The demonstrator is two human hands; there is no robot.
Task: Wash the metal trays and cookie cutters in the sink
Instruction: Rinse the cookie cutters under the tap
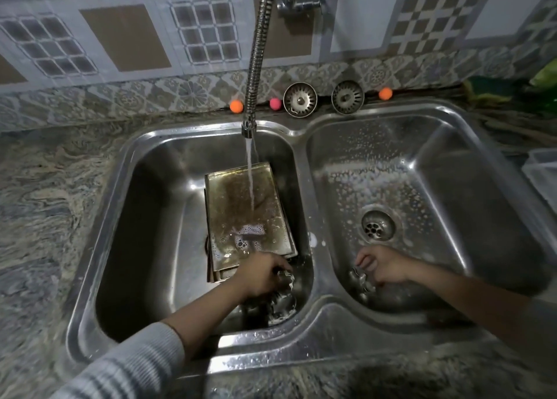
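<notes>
— Both hands were down in the sink, well apart. What did the left hand do?

— It reached into the left basin, fingers curled on a cookie cutter at the near right corner, just beside the stacked metal trays.

— And the right hand?

— It hung in the right basin, pinching another cutter near the drain.

— Around them?

— Water ran from the hose faucet onto the top tray; two strainers stood at the far wall.
</notes>
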